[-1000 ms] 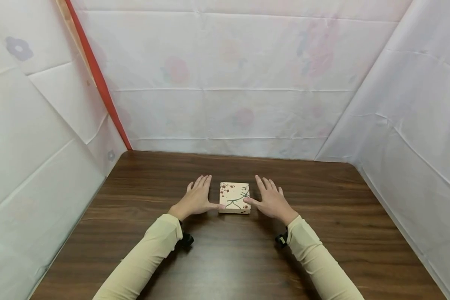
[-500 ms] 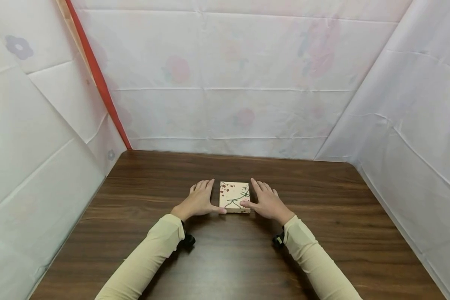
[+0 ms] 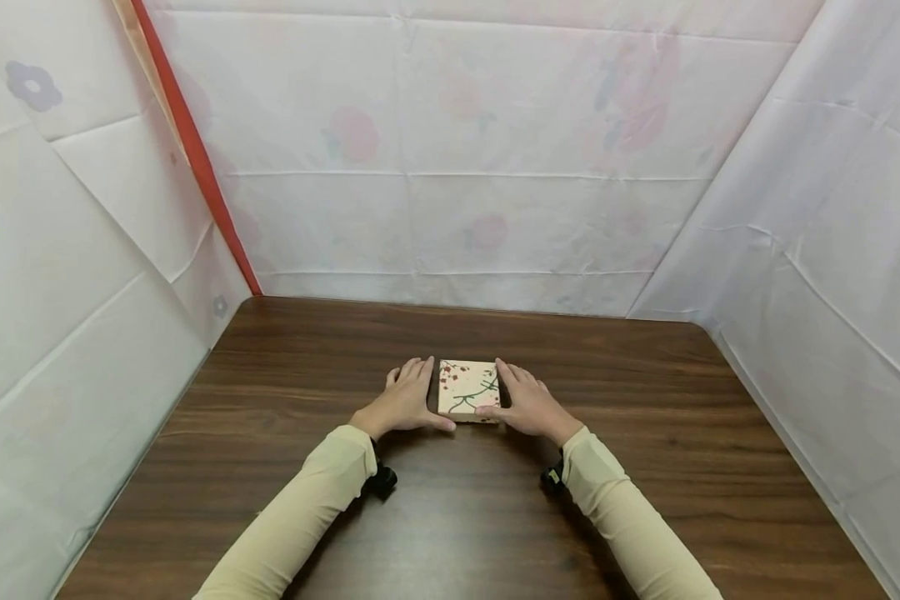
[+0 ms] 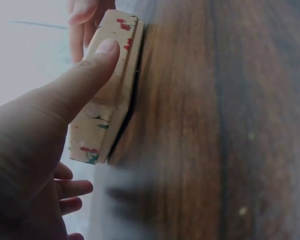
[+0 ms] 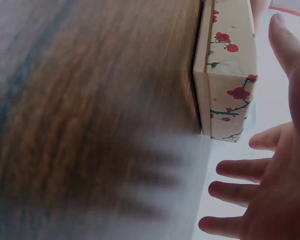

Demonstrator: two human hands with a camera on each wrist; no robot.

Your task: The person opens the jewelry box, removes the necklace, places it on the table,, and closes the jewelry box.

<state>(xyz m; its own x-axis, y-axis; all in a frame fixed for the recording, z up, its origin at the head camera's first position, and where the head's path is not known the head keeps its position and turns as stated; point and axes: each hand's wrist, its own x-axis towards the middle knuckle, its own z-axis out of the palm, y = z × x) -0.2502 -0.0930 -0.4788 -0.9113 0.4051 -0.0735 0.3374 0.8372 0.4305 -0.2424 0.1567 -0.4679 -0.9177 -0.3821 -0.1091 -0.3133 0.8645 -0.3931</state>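
Hands edging inward: left hand (image 3: 401,407) at the flower-print box's (image 3: 467,385) nine o'clock, right hand (image 3: 532,406) at three, both nearer than a second ago, fingers spread; whether they touch, I can't tell. Box stays put between them on the brown table (image 3: 450,517), closed, contents hidden; pale cloth (image 3: 450,225) at twelve.

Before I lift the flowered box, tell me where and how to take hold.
I'd take the box low by its left and right walls, coming from both sides: it lies flat, the left grip and right grip flank it, and the step near its bottom suggests a separate lid.
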